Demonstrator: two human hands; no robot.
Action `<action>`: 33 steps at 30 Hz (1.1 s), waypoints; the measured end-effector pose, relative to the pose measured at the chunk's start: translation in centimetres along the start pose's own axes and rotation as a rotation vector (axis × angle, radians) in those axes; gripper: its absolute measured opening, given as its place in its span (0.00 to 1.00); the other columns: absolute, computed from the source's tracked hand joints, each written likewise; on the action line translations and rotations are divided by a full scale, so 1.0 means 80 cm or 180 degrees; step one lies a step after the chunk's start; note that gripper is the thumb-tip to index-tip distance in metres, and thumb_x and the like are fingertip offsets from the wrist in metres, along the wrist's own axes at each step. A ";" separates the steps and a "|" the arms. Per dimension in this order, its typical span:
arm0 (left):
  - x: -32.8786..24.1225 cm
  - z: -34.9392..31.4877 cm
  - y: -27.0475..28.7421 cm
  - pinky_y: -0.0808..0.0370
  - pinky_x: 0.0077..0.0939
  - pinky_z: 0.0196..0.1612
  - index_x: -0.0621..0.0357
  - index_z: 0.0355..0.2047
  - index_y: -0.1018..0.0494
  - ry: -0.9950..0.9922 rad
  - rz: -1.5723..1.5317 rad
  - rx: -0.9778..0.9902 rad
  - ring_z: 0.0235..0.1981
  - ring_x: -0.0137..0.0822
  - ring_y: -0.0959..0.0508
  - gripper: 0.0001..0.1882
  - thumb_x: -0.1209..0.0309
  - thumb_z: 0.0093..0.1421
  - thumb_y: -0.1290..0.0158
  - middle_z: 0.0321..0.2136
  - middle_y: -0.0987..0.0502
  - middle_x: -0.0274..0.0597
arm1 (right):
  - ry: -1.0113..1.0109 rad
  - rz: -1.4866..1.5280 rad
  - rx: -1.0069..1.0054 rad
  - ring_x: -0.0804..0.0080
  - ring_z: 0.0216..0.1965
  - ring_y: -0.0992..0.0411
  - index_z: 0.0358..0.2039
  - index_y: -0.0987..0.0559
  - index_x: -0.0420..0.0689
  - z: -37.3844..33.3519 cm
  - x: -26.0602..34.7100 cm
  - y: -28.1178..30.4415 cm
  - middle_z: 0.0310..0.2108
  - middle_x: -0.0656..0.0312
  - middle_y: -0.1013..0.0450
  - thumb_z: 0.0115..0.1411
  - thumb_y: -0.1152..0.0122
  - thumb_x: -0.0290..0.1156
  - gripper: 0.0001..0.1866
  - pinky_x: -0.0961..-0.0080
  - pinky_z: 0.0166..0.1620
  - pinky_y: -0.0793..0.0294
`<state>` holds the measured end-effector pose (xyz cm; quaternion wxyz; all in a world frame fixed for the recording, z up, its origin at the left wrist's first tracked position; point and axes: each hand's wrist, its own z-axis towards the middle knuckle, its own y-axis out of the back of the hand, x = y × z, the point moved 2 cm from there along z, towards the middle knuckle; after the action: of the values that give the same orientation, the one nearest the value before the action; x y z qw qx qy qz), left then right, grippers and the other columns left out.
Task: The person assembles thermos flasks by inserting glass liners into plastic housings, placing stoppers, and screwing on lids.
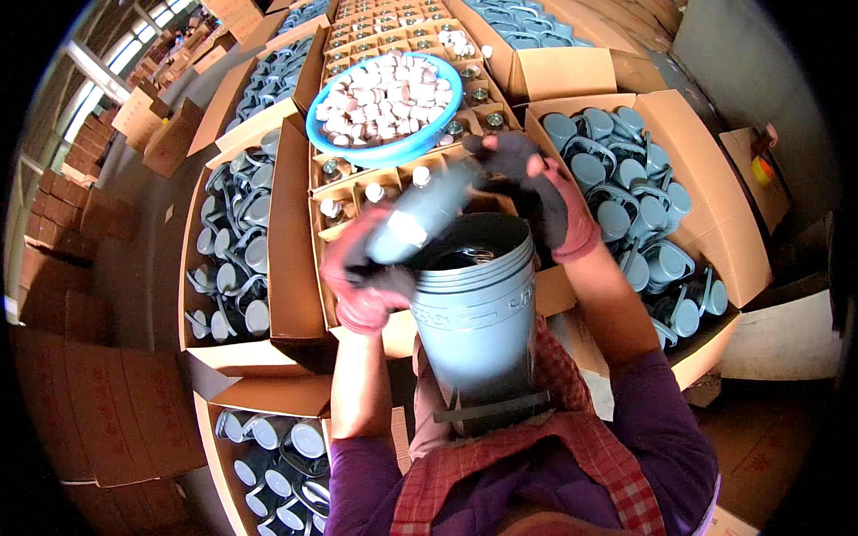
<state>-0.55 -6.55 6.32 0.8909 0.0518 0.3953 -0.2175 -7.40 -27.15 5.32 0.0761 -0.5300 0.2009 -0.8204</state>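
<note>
A pale blue-grey plastic jug shell [416, 219], smeared by motion, is held at a slant in front of my chest. My left hand [365, 272], in a pink and black glove, is closed round its near left end. At its far right end, my right hand [541, 192] has its gloved fingers curled in; the exact grip is blurred. Right below stands a tall blue-grey plastic bucket [474, 317] with a ribbed rim, close against my apron. Its inside is dark, with something shiny in it that I cannot make out.
Beyond my hands, a blue basin [384, 154] heaped with white and brownish caps rests on a divided carton [317, 174] of bottles. Open cartons of blue-grey jug shells stand left [299, 241], right [746, 232] and near left [214, 447]. Stacked brown boxes [116, 406] line the left.
</note>
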 end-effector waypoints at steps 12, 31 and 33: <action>-0.033 0.030 -0.012 0.27 0.39 0.36 0.63 0.29 0.29 -0.0808 -0.0342 0.1481 0.31 0.51 0.23 0.23 0.54 0.45 0.41 0.28 0.25 0.54 | 0.0653 -0.0256 0.0132 0.70 0.37 0.33 0.29 0.27 0.38 -0.035 -0.008 -0.002 0.27 0.62 0.32 0.43 0.38 0.58 0.31 0.75 0.41 0.35; -0.053 0.020 -0.015 0.27 0.31 0.35 0.65 0.24 0.24 -0.0383 0.0045 0.0920 0.30 0.43 0.23 0.24 0.52 0.46 0.43 0.26 0.23 0.48 | 0.0868 -0.0852 0.0165 0.67 0.39 0.32 0.32 0.26 0.38 -0.033 0.028 -0.034 0.31 0.55 0.28 0.51 0.42 0.52 0.25 0.71 0.44 0.34; -0.060 0.021 -0.020 0.27 0.34 0.34 0.63 0.24 0.25 -0.0752 0.0193 0.0965 0.28 0.46 0.23 0.23 0.52 0.44 0.41 0.26 0.23 0.48 | 0.1337 -0.0820 0.0182 0.64 0.40 0.32 0.31 0.26 0.38 -0.036 0.030 -0.038 0.30 0.55 0.28 0.50 0.42 0.55 0.27 0.69 0.44 0.34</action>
<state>-2.95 -6.74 11.08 0.9192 0.1714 0.2490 -0.2522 -10.74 -24.49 7.55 -0.0577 -0.3667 0.1198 -0.9208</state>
